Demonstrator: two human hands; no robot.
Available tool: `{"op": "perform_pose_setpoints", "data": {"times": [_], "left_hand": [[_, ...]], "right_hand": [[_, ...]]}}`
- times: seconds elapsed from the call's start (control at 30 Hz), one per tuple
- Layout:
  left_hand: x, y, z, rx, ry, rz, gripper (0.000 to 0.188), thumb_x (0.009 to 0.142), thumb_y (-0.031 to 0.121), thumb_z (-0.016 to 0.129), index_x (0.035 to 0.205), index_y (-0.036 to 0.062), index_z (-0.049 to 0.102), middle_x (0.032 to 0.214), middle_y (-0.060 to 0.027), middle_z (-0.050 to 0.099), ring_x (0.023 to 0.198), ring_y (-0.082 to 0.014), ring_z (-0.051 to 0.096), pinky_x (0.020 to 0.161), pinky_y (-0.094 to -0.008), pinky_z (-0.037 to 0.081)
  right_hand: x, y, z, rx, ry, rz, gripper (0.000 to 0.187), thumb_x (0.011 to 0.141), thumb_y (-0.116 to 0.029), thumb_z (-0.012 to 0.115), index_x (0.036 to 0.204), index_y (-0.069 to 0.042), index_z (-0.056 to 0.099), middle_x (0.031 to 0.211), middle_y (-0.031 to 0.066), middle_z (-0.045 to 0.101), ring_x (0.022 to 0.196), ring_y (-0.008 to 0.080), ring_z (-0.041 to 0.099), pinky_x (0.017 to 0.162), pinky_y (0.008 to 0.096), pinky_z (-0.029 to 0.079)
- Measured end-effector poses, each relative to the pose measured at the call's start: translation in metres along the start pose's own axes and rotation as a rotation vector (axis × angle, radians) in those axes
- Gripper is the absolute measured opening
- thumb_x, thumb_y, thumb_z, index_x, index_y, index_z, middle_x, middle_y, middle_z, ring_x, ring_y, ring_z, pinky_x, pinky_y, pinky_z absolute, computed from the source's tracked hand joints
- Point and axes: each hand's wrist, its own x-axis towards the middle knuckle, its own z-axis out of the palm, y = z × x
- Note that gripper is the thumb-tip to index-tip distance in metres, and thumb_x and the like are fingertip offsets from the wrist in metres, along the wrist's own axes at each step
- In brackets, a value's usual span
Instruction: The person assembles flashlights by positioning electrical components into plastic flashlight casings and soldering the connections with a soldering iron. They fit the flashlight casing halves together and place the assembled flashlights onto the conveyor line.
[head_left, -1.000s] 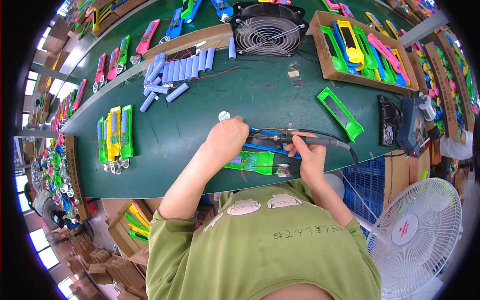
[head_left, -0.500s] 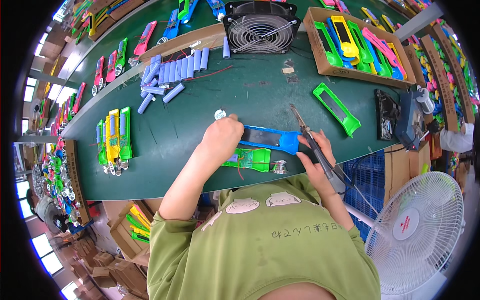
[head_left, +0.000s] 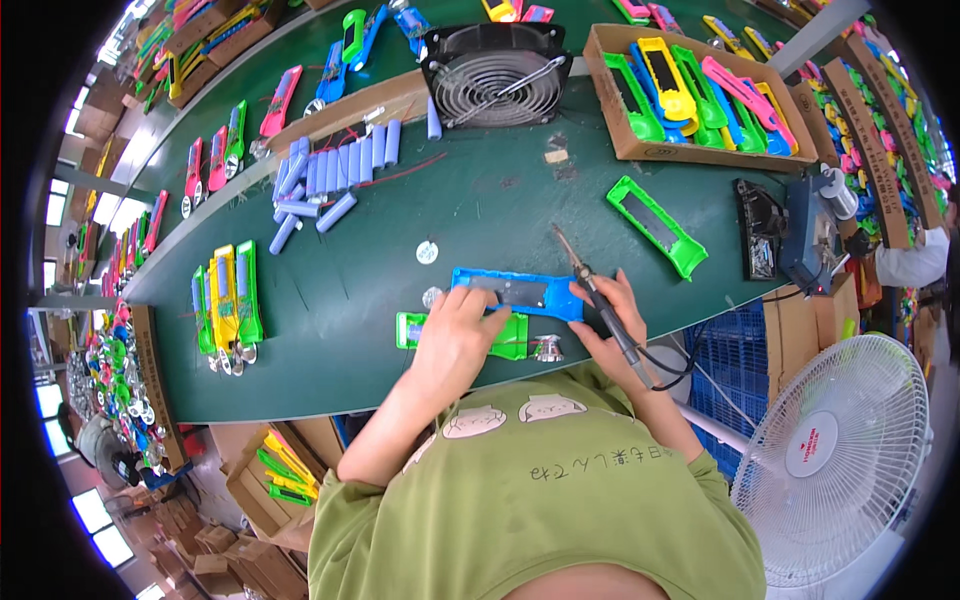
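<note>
A blue plastic lamp casing with a dark panel lies across in front of me. My left hand is closed at its left end, fingers over the near rim. My right hand holds a soldering iron, tip pointing up and away to the left, while its fingertips touch the casing's right end. Partly beneath my left hand lies a green casing with a silver reflector at its right. A white round disc sits beyond my left hand, and a small pale disc beside its fingers.
Blue cylindrical batteries are piled at the back left. A black fan stands behind, beside a carton of coloured casings. Wired casings lie left, one green casing right, near a blue soldering station.
My left hand has come nearer and down from the blue casing's far left corner onto its near edge, uncovering the pale disc. The soldering iron stays in my right hand. The view has shifted slightly.
</note>
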Motion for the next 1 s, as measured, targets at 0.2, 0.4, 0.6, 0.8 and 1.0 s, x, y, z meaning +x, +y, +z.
{"op": "perform_pose_setpoints", "data": {"times": [0.2, 0.4, 0.6, 0.8, 1.0], "left_hand": [[-0.003, -0.002, 0.022, -0.127, 0.21, 0.033, 0.022, 0.061, 0.0, 0.061, 0.083, 0.0033, 0.063, 0.074, -0.006, 0.055, 0.07, -0.0227, 0.053, 0.064, -0.0346, 0.041], [0.007, 0.001, 0.033, -0.113, 0.193, -0.015, 0.014, 0.063, -0.001, 0.057, 0.076, 0.0025, 0.062, 0.073, -0.0096, 0.053, 0.071, -0.0258, 0.053, 0.062, -0.0361, 0.041], [0.018, -0.003, 0.038, -0.043, 0.062, -0.209, 0.008, 0.068, 0.001, 0.058, 0.073, 0.0048, 0.063, 0.07, -0.0106, 0.054, 0.067, -0.0284, 0.056, 0.061, -0.0371, 0.045], [0.022, -0.004, 0.038, -0.019, -0.006, -0.258, 0.003, 0.069, 0.005, 0.061, 0.07, 0.0056, 0.063, 0.068, -0.0095, 0.055, 0.063, -0.0272, 0.057, 0.058, -0.0361, 0.046], [0.025, -0.004, 0.035, 0.027, -0.065, -0.257, 0.004, 0.069, 0.004, 0.059, 0.071, 0.0051, 0.062, 0.069, -0.011, 0.055, 0.06, -0.0287, 0.058, 0.057, -0.0372, 0.047]], "right_hand": [[0.007, -0.004, 0.0, 0.056, -0.019, -0.001, 0.052, 0.067, -0.007, 0.07, 0.115, -0.008, 0.05, 0.113, 0.0089, 0.055, 0.108, 0.027, 0.051, 0.103, 0.0495, 0.022], [0.014, 0.003, 0.007, 0.022, -0.131, -0.065, 0.056, 0.067, -0.005, 0.07, 0.117, -0.008, 0.045, 0.112, 0.0065, 0.057, 0.108, 0.0245, 0.052, 0.104, 0.05, 0.022], [0.02, -0.002, -0.006, 0.035, -0.036, -0.182, 0.044, 0.068, -0.007, 0.07, 0.108, -0.006, 0.051, 0.095, 0.0066, 0.064, 0.091, 0.0225, 0.06, 0.103, 0.0488, 0.023], [0.019, -0.001, -0.028, 0.088, 0.073, -0.262, 0.028, 0.074, -0.002, 0.066, 0.099, 0.002, 0.056, 0.077, 0.009, 0.063, 0.069, 0.0183, 0.062, 0.087, 0.0416, 0.043], [0.005, 0.007, -0.01, 0.736, 0.149, 0.314, 0.022, 0.077, 0.002, 0.062, 0.097, 0.005, 0.055, 0.083, 0.0096, 0.062, 0.064, 0.0123, 0.06, 0.059, 0.0236, 0.048]]}}
